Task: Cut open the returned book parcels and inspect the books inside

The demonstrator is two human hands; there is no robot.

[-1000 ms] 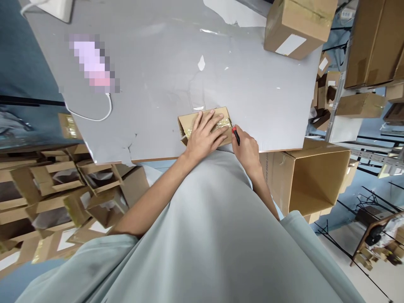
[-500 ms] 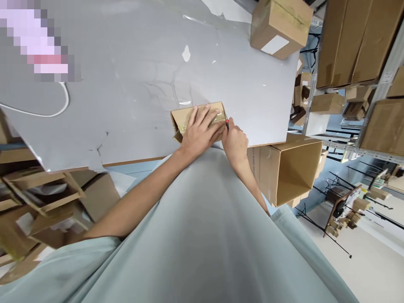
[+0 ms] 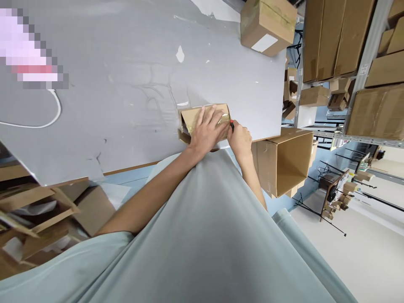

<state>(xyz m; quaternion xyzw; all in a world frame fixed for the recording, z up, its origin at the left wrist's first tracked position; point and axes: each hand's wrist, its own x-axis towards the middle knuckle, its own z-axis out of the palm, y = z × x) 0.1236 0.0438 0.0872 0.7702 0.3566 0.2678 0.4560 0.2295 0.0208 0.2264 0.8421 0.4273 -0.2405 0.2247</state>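
Observation:
A small brown cardboard box (image 3: 189, 114) with clear tape lies near the table's front edge, a flap standing apart at its left end. My left hand (image 3: 205, 131) rests flat on top of it, fingers spread. At the box's right end, my right hand (image 3: 241, 141) is closed around a small red-and-black box cutter (image 3: 232, 125). Its tip is against or very near the box's right edge; the blade cannot be made out. My left palm covers part of the taped top.
A taped carton (image 3: 268, 27) stands on the grey table (image 3: 126, 54) at the far right. Below the right edge is a large open carton (image 3: 292, 162). Opened boxes (image 3: 41, 210) are heaped lower left. A white cable (image 3: 58, 110) lies at left. Shelves with cartons (image 3: 377, 111) stand right.
The box and both hands have shifted slightly right along the table. My left hand stays flat on the box and my right hand keeps the cutter at its right end. The camera view has turned a little.

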